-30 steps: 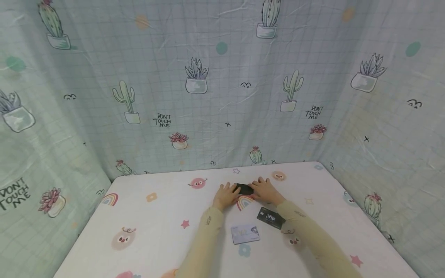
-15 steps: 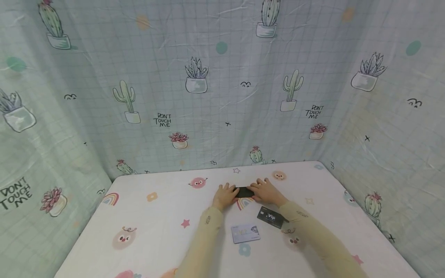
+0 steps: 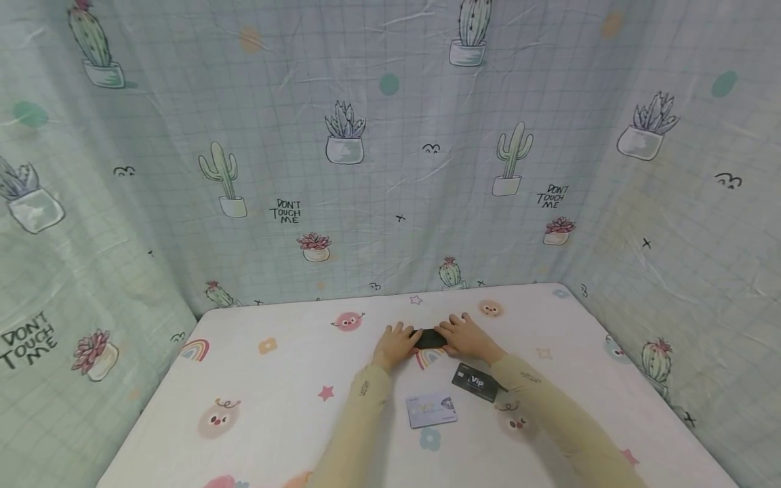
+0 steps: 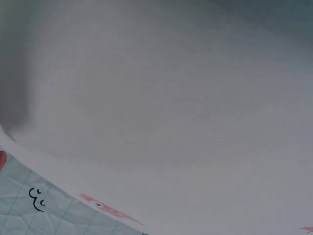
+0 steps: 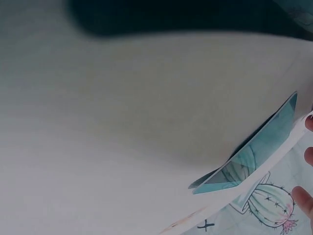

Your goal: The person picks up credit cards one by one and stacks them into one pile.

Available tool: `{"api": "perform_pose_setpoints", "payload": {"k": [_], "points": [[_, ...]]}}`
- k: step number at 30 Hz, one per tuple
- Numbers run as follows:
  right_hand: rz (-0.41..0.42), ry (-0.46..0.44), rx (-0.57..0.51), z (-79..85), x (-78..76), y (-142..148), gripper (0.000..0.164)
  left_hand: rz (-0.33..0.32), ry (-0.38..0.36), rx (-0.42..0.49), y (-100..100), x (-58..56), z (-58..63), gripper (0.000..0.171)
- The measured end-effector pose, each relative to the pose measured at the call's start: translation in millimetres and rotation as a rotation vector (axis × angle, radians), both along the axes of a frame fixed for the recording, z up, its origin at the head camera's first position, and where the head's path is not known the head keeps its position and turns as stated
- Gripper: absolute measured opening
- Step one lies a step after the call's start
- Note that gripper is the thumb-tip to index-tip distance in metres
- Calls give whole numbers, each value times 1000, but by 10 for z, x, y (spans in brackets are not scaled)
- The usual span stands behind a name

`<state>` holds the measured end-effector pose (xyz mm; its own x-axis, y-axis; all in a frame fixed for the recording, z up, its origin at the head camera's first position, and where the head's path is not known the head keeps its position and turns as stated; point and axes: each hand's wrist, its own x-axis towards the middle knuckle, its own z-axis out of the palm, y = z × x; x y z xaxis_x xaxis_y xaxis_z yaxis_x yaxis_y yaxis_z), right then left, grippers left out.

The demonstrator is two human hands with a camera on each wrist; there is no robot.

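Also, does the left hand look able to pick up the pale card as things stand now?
Probably not right now: the left hand grips one end of the dark flat object. Otherwise, the pale card lies uncovered, nearer the person.

Tabletop (image 3: 262,379): passage is afforded to the left of the left sleeve (image 3: 356,413) and to the right of the right sleeve (image 3: 549,413); the strip between them is partly taken up by a pale card (image 3: 432,411) and, near the right sleeve, a black card (image 3: 473,382). Farther back, the way is barred by the left hand (image 3: 393,346), the right hand (image 3: 466,337) and the dark flat piece (image 3: 430,338) held between them. Reach is bounded behind and at both sides by patterned curtain (image 3: 366,237).
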<state>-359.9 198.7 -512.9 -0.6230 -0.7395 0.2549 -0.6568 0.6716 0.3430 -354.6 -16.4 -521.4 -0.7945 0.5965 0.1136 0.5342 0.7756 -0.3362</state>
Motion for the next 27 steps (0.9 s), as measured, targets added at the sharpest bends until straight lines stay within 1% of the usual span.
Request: {"api": "perform_pose_setpoints", "payload": {"k": [4, 5, 7, 9, 12, 18, 25, 27], "points": [[4, 53, 10, -35, -36, 2, 44, -5, 12, -5, -3, -17, -21, 47], [-10, 44, 21, -28, -28, -8, 44, -9, 19, -5, -4, -22, -27, 47], [-24, 73, 52, -31, -35, -14, 44, -15, 30, -7, -7, -31, -37, 47], [-49, 68, 83, -34, -44, -15, 44, -20, 43, -12, -9, -35, -41, 47], [-62, 57, 101, -31, -44, -14, 45, -29, 62, -15, -13, -39, -50, 46], [-54, 54, 90, -34, -37, 0, 45, -48, 80, -24, -8, -37, -47, 46], [-38, 56, 65, -52, -44, 14, 44, -37, 47, -20, -4, -41, -31, 47], [-39, 47, 60, -58, -49, 15, 44, -37, 49, -20, -4, -41, -26, 47]]}}
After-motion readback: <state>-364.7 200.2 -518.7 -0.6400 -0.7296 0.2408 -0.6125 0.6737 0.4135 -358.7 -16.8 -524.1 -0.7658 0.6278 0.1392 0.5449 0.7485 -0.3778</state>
